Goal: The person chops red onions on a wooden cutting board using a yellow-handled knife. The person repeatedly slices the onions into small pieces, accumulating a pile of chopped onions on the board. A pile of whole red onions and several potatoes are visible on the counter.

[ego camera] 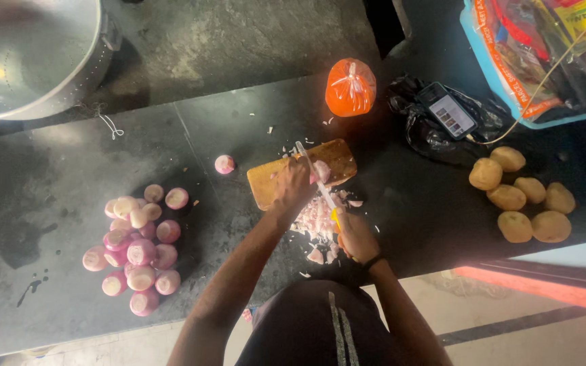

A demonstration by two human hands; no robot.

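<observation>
One onion (321, 171) under left fingers (291, 186); right fingers (355, 234) grip one knife (315, 177); six potatoes (522, 196).

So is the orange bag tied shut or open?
Shut. The orange bag stands on the dark counter with its top gathered into a knot; nothing spills out.

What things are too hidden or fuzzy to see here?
All in the head view:
- Onion piece on the cutting board: mostly hidden by the left hand.
- Knife handle: covered by the right hand.
- Big metal pot: cut off by the top-left edge, blurred.
- Phone screen: too small to make out.
- Blue basket: cut off at the right edge.
</observation>
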